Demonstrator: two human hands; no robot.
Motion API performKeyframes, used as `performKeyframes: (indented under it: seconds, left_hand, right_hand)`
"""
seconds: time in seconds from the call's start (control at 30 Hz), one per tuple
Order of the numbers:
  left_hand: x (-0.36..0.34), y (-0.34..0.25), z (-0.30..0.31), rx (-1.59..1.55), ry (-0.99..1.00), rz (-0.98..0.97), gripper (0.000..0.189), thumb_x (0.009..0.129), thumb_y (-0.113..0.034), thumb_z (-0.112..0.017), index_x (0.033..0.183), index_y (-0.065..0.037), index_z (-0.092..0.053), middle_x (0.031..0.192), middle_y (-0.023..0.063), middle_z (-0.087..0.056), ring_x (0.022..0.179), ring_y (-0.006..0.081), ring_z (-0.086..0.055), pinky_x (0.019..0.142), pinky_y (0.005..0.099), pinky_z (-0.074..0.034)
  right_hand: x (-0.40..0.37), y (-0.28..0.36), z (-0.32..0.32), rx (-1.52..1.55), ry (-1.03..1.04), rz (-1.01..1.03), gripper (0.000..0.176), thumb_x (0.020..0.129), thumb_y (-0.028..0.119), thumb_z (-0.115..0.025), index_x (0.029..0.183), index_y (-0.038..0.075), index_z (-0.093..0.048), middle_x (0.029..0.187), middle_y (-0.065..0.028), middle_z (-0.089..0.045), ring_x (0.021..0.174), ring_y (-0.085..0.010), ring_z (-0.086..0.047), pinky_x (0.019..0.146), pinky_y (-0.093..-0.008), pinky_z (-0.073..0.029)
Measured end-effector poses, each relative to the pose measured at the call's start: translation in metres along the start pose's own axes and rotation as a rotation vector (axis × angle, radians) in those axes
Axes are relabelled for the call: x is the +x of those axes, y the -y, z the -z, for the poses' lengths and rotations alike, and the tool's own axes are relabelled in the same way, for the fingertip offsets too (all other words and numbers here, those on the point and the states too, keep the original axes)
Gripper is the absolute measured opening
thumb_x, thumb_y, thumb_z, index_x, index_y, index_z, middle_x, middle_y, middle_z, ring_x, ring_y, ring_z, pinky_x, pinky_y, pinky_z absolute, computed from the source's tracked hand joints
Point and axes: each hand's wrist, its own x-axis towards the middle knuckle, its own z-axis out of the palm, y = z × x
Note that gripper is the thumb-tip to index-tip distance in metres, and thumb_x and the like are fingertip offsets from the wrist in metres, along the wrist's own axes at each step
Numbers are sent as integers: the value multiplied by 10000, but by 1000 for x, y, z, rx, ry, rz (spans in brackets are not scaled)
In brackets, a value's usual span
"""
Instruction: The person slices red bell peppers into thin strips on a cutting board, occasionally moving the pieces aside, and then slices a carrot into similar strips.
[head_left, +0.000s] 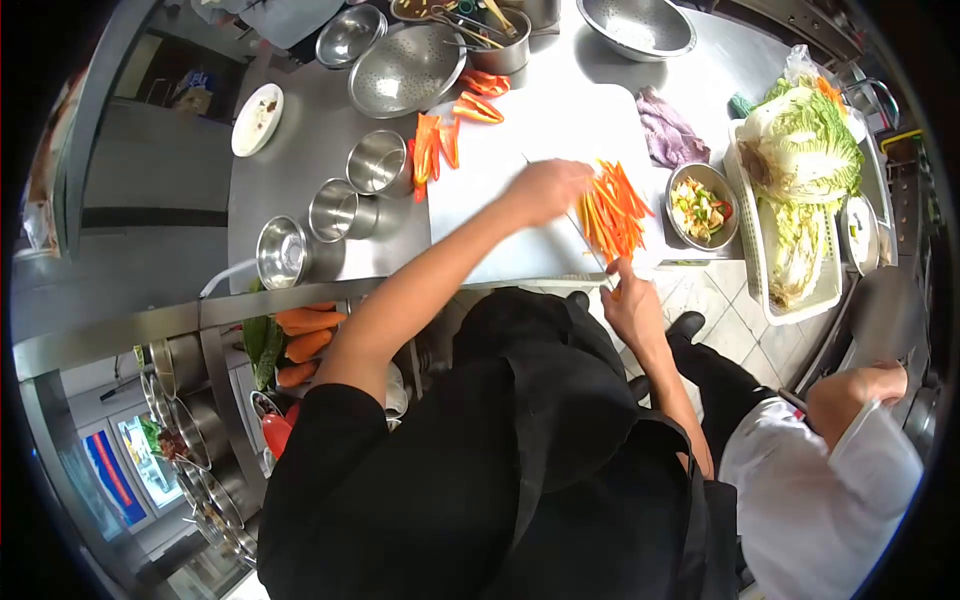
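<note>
On the white cutting board (500, 245), my left hand (552, 190) is closed at the upper left edge of a pile of thin orange-red pepper strips (615, 210). It covers part of the knife, and what its curled fingers hold is hidden. My right hand (632, 302), at the near edge of the board, grips the handle of a knife (588, 243). The thin blade runs up and left beside the strips, passing beneath my left hand. Larger pepper pieces (428, 148) lie at the board's upper left edge.
Steel cups (379, 163) and a colander (408, 70) stand on the left. To the right are a cloth (672, 128), a bowl of chopped vegetables (701, 208) and a basket (760, 255) with cabbage (802, 145). A co-worker in white (800, 500) stands close at right.
</note>
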Motion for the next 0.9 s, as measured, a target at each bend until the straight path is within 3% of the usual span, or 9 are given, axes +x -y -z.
performKeyframes:
  seconds: [0.07,0.13,0.2,0.4,0.47,0.53,0.67,0.77,0.9]
  left_hand:
    - [0,33,36,75,-83,502,295,819,-64,-542,1099,-59,-634,1115,130,-640,1039,294,-595,896,383,-472]
    - [-18,104,53,367,-113,273,324,730,49,-549,1028,-36,-643,1094,119,-628,1042,286,-584,875,402,-474]
    - [-16,105,72,731,38,373,245,726,5,-574,939,-66,-672,1000,81,-631,972,257,-584,827,415,-426]
    - [-3,134,55,782,-22,337,180,767,-36,-599,924,-73,-679,943,69,-650,888,208,-599,790,376,-434]
    - [3,115,53,-320,-345,654,117,838,-60,-607,940,-46,-663,892,50,-668,779,138,-610,691,300,-466]
    - [-10,112,43,-1052,-392,683,148,878,-53,-604,1010,13,-611,882,8,-652,769,71,-603,681,224,-479]
    - [-45,101,10,-499,-315,554,134,771,14,-657,892,-46,-657,883,8,-654,811,134,-591,725,293,-462]
    - [-54,47,25,90,-115,222,178,684,16,-658,808,-111,-677,862,-27,-610,928,218,-518,836,373,-367]
    - [-74,44,5,62,-136,67,192,691,63,-584,816,-61,-660,885,28,-600,937,221,-532,828,368,-398]
  right_hand:
    - [1,-15,-18,204,61,31,280,801,80,-630,1044,-3,-517,664,-201,-618,634,-339,-632,616,-411,-479]
    - [2,-23,-25,257,87,103,278,820,81,-607,1061,-19,-513,648,-198,-614,590,-307,-632,578,-390,-475]
    - [5,-32,-29,272,58,65,271,828,83,-597,1062,-24,-510,628,-189,-607,555,-288,-621,554,-381,-469]
    - [6,-47,-9,199,-7,43,232,851,78,-568,1046,-28,-501,588,-158,-591,473,-240,-581,479,-365,-452]
    - [4,-43,-4,125,14,58,223,858,81,-566,1040,-23,-492,591,-146,-594,470,-228,-578,469,-357,-450]
    - [0,-36,0,199,7,36,226,872,100,-562,1042,-22,-475,603,-119,-597,465,-189,-574,461,-328,-453]
    - [3,-25,-5,281,57,16,254,878,117,-548,1069,-27,-464,609,-97,-600,466,-150,-561,465,-310,-450]
    - [9,-14,-10,333,93,-25,248,868,110,-548,1057,-26,-465,609,-133,-602,496,-234,-591,495,-356,-462]
    - [13,7,-15,7,-26,97,224,848,78,-533,1041,-15,-466,657,-243,-593,619,-422,-593,582,-485,-460]
